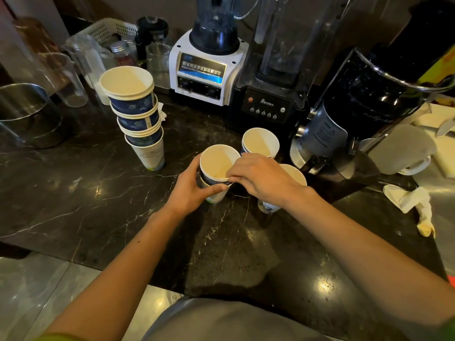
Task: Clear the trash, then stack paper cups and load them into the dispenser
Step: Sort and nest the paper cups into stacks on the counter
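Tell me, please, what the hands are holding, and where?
The left hand wraps the lower paper cup's wall; the right hand pinches the nested upper cup's rim.

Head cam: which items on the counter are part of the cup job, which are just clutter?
In play:
tall cup stack
nested cups gripped by left hand and right hand
cup pair behind
single cup under right wrist
crumpled tissue, likely trash

Clutter:
white blender
black blender
grinder
steel pot
white basket

Tall cup stack left; blenders behind; crumpled napkin right (counter edge).
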The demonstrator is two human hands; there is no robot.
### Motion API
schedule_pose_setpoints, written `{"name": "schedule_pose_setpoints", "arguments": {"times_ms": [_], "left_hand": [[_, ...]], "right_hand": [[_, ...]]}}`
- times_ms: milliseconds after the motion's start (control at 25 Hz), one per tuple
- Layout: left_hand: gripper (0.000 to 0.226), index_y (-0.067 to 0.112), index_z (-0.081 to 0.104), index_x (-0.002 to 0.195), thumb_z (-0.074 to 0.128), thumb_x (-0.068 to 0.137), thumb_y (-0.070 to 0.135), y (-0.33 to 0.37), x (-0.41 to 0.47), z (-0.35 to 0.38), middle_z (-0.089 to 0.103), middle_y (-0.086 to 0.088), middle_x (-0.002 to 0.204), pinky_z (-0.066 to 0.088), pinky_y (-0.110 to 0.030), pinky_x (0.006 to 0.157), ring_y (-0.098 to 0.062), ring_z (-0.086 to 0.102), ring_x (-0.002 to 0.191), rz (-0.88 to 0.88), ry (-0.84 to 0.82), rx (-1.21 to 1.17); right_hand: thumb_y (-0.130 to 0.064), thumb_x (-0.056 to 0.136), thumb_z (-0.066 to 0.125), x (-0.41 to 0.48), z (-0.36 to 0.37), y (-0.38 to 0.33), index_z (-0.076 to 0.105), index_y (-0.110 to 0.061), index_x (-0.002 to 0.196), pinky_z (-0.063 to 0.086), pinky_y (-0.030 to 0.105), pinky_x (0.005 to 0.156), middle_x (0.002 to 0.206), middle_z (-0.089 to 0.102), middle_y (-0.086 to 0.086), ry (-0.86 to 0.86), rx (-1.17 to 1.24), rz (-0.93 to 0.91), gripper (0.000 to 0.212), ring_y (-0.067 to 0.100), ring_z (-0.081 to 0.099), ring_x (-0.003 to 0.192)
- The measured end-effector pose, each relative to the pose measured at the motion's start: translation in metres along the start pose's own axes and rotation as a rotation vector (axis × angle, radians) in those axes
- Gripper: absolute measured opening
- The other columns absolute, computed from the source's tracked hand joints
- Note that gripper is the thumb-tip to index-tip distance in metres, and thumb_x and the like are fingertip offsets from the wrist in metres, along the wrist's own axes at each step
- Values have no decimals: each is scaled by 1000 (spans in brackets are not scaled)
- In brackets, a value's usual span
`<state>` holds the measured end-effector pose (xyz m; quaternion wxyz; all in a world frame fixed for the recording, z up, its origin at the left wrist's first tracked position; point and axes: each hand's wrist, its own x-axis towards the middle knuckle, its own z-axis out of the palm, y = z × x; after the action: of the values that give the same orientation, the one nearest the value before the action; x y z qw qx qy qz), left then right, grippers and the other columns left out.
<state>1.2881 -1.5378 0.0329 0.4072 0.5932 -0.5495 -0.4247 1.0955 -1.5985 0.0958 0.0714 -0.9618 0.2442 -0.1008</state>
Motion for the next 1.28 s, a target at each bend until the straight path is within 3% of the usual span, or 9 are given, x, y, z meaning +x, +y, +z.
{"name": "schedule_pose_setpoints", "arguments": {"times_ms": [120,320,560,760,960,1040,1120,1200,1280], "left_hand": [[85,26,32,144,80,73,24,3,2,-2,42,21,131,34,2,86,2,38,125,-4,-8,-17],[81,32,34,140,79,74,24,5,-1,5,45,31,125,38,2,84,12,45,115,4,-42,-11],[86,31,30,144,79,74,24,1,-2,6,40,19,137,36,-27,103,-2,35,127,-18,-4,-24],[89,30,30,145,80,72,23,2,-2,8,42,15,140,37,-26,102,-2,36,127,-35,20,-28],[92,30,32,143,84,68,22,2,-2,7,42,21,133,37,-28,106,-2,38,129,-25,-3,-27],[93,31,31,143,84,67,22,1,-2,8,42,22,133,36,-29,107,-2,38,129,-35,-8,-18],[94,31,29,144,84,68,21,0,-2,8,42,20,137,36,-31,109,0,37,129,-49,-9,-11],[94,29,29,145,84,68,22,0,-2,12,43,13,143,35,-32,109,0,36,128,-56,-6,21],[95,27,30,145,85,67,23,-1,-2,13,44,7,145,36,-32,109,-1,37,128,-56,10,52]], "right_hand": [[-10,86,58,3,-1,-3,73,-11,87,51,47,92,83,71,6,137,-43,-9,16,29,65,82],[-10,94,56,-6,-61,0,70,2,91,50,40,82,83,67,13,617,59,148,19,26,60,80],[2,92,60,-79,-109,15,71,4,95,51,38,93,89,69,18,791,-117,344,11,26,62,86],[1,89,58,-119,-78,23,70,3,93,42,33,104,88,69,16,617,-111,389,13,30,64,85],[-19,93,63,-123,-28,22,72,-15,104,53,40,86,99,69,1,31,-2,448,15,23,63,97],[-32,95,57,-116,-24,21,70,-22,111,52,42,88,108,68,-4,-129,14,521,22,21,60,106],[-39,95,56,-102,-29,16,66,-24,119,34,44,110,117,67,-6,-42,-67,498,31,19,57,116],[-41,93,58,-79,-34,6,61,-23,128,17,46,117,125,64,-6,64,-132,380,39,15,53,121],[-38,92,62,-50,-27,-4,56,-19,133,24,44,116,130,61,-2,7,-45,237,46,17,51,124]]}}
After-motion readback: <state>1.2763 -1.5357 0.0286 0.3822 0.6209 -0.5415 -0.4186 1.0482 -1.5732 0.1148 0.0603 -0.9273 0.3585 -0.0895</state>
